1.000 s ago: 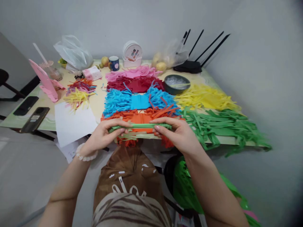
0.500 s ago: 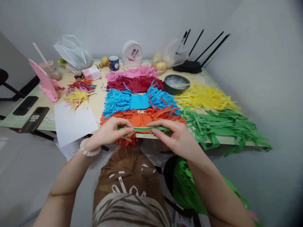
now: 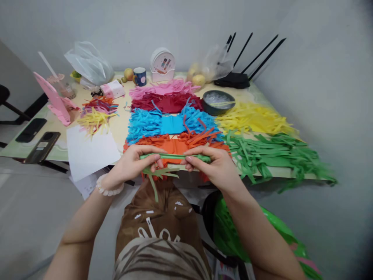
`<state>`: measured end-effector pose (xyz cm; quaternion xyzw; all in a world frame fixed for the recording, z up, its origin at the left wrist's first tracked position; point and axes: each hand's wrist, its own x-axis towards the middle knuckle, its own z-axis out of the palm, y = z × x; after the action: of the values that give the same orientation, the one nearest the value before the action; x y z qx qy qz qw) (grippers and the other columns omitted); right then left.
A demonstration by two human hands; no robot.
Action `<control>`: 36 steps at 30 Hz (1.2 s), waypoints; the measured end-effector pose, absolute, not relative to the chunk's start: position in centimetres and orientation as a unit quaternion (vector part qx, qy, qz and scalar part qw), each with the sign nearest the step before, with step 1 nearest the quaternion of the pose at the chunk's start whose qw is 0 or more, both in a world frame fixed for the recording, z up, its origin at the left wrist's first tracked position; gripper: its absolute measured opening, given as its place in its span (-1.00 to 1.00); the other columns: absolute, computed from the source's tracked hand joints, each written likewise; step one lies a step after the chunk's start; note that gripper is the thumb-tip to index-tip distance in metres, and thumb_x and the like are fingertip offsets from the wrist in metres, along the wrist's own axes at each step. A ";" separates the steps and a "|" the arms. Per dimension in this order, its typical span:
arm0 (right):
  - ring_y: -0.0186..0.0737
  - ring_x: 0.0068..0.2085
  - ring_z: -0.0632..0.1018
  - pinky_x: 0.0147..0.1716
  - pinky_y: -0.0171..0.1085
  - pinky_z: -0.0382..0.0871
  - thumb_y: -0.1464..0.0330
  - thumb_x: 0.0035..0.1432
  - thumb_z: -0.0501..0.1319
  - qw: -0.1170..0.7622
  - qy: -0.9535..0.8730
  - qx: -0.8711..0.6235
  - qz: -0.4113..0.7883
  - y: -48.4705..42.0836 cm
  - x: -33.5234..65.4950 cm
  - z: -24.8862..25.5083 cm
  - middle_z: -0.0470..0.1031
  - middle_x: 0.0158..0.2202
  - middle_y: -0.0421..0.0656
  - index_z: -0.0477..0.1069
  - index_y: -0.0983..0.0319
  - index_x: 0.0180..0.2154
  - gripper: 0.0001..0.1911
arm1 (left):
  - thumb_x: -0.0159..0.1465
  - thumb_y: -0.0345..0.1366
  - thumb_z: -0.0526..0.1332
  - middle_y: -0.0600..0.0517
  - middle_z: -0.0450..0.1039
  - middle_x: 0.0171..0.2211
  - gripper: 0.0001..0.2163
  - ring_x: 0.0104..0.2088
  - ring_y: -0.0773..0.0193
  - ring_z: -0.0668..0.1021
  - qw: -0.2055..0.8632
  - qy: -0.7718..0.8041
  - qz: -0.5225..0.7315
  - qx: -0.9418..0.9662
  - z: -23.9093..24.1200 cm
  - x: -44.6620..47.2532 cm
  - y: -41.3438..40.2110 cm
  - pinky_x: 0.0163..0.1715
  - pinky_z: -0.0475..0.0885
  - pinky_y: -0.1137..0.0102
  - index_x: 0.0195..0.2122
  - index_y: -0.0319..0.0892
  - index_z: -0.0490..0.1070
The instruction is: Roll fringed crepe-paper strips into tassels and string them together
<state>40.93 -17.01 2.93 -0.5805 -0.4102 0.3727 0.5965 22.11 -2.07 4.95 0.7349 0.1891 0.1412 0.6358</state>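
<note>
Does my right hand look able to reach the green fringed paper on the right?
Likely yes: the green fringed paper lies close to your right hand with nothing visible blocking it, though that hand is pinching a green strip.

Left fingers point(image 3: 149, 149) pinched, right fingers point(image 3: 201, 149) pinched

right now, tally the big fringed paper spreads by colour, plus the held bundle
Pink fringed spread: 1
Crimson fringed spread: 1
Blue fringed spread: 1
Orange fringed spread: 1
Yellow fringed spread: 1
Green fringed spread: 1
Green paper bundle held between left hand and right hand: 1
Total: 7
</note>
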 end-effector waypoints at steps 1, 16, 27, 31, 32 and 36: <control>-0.26 -0.46 0.64 -0.40 -0.30 0.59 0.20 0.05 0.43 0.609 -0.403 -0.575 0.369 -17.0 40.9 2.7 0.64 -0.45 -0.14 0.63 0.23 -0.27 -0.75 | 0.28 -0.26 0.27 -0.02 0.60 -0.44 -0.75 -0.55 0.41 0.49 0.653 0.183 0.146 0.720 4.8 22.1 -2.1 -0.47 0.44 0.52 -0.09 -0.29 0.60; -0.26 -0.45 0.61 -0.45 -0.32 0.56 0.30 0.08 0.39 0.630 -0.452 -0.490 0.398 -16.7 41.8 1.7 0.64 -0.42 -0.11 0.67 0.20 -0.36 -0.88 | 0.24 -0.35 0.29 -0.08 0.60 -0.41 -0.85 -0.49 0.38 0.50 0.703 0.127 0.176 0.677 3.4 21.8 -1.7 -0.45 0.41 0.48 -0.29 -0.23 0.67; -0.29 -0.36 0.64 -0.32 -0.33 0.53 0.54 0.15 0.15 0.496 -0.682 -0.515 0.151 -17.6 41.4 3.8 0.65 -0.38 -0.14 0.61 0.19 -0.33 -0.74 | 0.33 -0.33 0.19 -0.11 0.57 0.04 -0.83 0.16 0.06 0.48 0.424 0.067 0.120 0.895 7.5 21.2 -1.7 0.22 0.28 0.15 -0.22 -0.15 0.60; -0.29 -0.30 0.65 -0.28 -0.35 0.53 0.57 0.18 0.14 0.471 -0.731 -0.485 0.092 -18.0 41.0 4.2 0.65 -0.33 -0.12 0.59 0.19 -0.27 -0.72 | 0.34 -0.27 0.23 -0.06 0.63 -0.19 -0.83 -0.17 0.22 0.62 0.452 0.064 0.068 0.887 6.9 22.6 -2.3 -0.11 0.43 0.41 -0.15 -0.19 0.59; -0.29 -0.29 0.65 -0.27 -0.35 0.54 0.56 0.19 0.14 0.465 -0.737 -0.483 0.081 -18.2 41.0 4.2 0.65 -0.32 -0.12 0.59 0.19 -0.26 -0.72 | 0.33 -0.28 0.24 -0.04 0.63 -0.23 -0.84 -0.23 0.25 0.61 0.457 0.059 0.061 0.885 6.6 22.9 -2.5 -0.16 0.43 0.44 -0.18 -0.20 0.59; -0.25 -0.25 0.65 -0.21 -0.31 0.54 0.52 0.23 0.13 0.420 -0.745 -0.511 0.087 -19.2 41.4 4.5 0.66 -0.27 -0.12 0.59 0.16 -0.21 -0.72 | 0.35 -0.29 0.22 -0.03 0.58 -0.31 -0.85 -0.25 0.26 0.56 0.394 0.043 0.091 0.913 5.8 23.3 -2.7 -0.17 0.40 0.42 -0.23 -0.21 0.57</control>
<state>41.40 -19.18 4.54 -0.5110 -0.7447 0.0866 0.4205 23.25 -2.70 5.80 0.9134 0.0435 0.0908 0.3944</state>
